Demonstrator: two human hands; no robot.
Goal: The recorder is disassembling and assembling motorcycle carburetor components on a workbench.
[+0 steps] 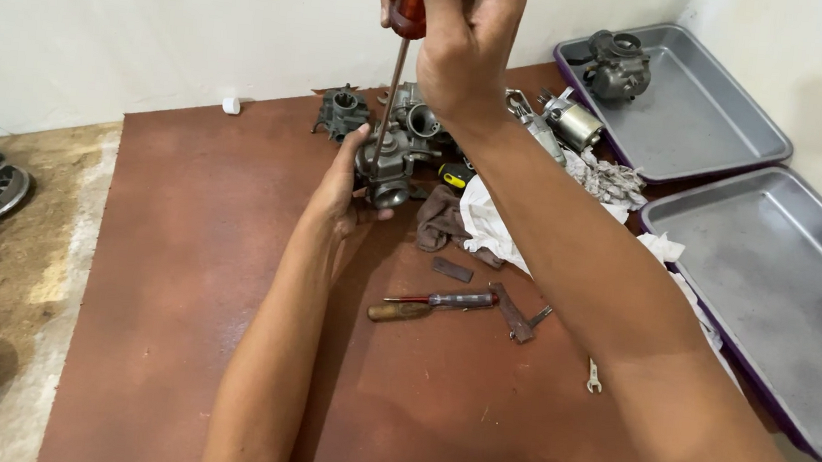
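Meanwhile, the right hand [464, 40] is gripping a screwdriver [400, 54] fully closed; the left hand [343, 189] is clasping the carburetor [387, 163] beneath its fingers.

No packages, labels, signs, screens.

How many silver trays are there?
2: one tray at the top right holding a metal engine part, the other tray just below it along the right edge.

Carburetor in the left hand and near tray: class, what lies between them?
Head view: a brown rag and white cloth lie between the carburetor and tray.
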